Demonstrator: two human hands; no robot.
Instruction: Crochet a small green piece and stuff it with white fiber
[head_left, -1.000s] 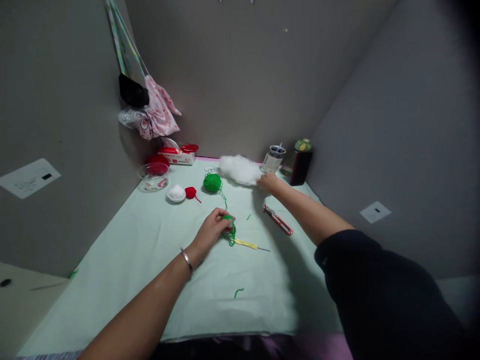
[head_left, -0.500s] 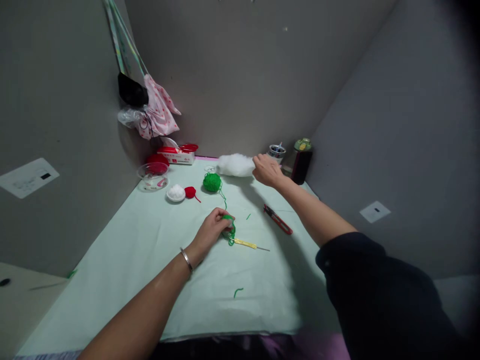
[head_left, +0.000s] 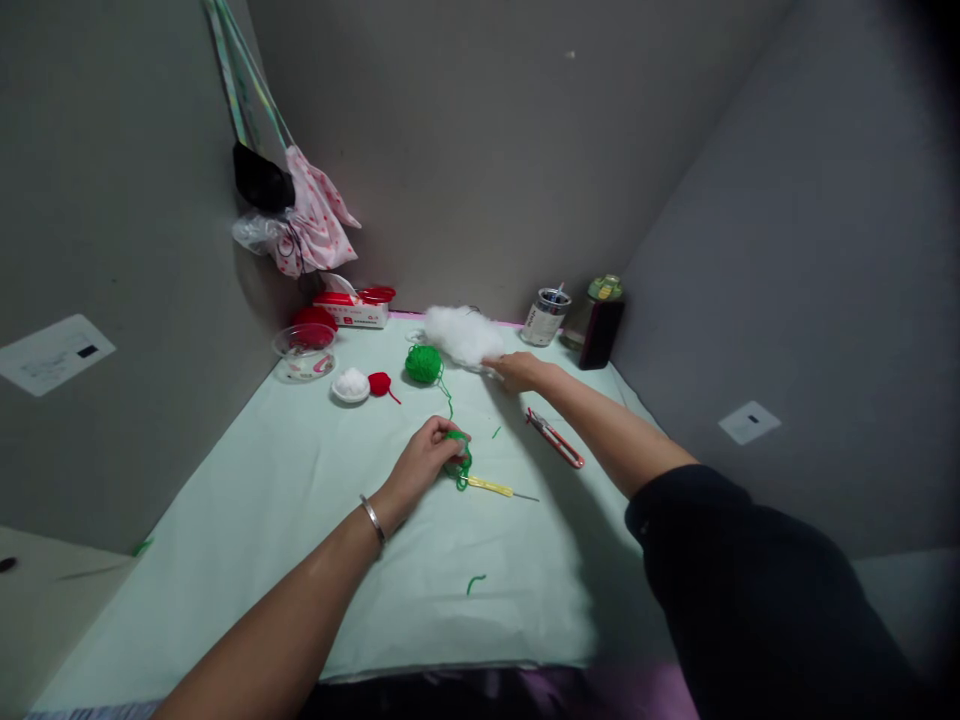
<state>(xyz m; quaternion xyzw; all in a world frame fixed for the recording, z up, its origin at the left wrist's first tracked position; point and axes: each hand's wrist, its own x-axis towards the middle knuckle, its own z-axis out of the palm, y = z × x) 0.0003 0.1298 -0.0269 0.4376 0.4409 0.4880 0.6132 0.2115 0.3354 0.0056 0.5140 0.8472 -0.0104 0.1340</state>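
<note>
My left hand [head_left: 433, 450] is closed around a small green crochet piece [head_left: 463, 462], partly hidden by the fingers. A crochet hook [head_left: 491, 487] with a yellow handle lies on the cloth against its loose loops. Farther back, my right hand [head_left: 517, 371] has its fingertips closed on the front right edge of a fluffy heap of white stuffing [head_left: 461, 335]. A green yarn ball [head_left: 424, 365] rests left of that heap, its strand trailing toward the crochet piece. Red thread snips [head_left: 556, 440] lie in front of my right hand.
At the back right stand a can [head_left: 545, 318], a bottle [head_left: 602, 290] and a dark phone-like slab [head_left: 602, 336]. To the left are a white ball [head_left: 351, 385], a red ball [head_left: 380, 384], a clear tub [head_left: 304, 362] and a box [head_left: 364, 314]. Green yarn scraps [head_left: 475, 583] dot the cloth.
My right hand has come down and slightly left, from above the right end of the stuffing to its front edge. The stuffing now looks spread nearer to me. My left hand has stayed put.
</note>
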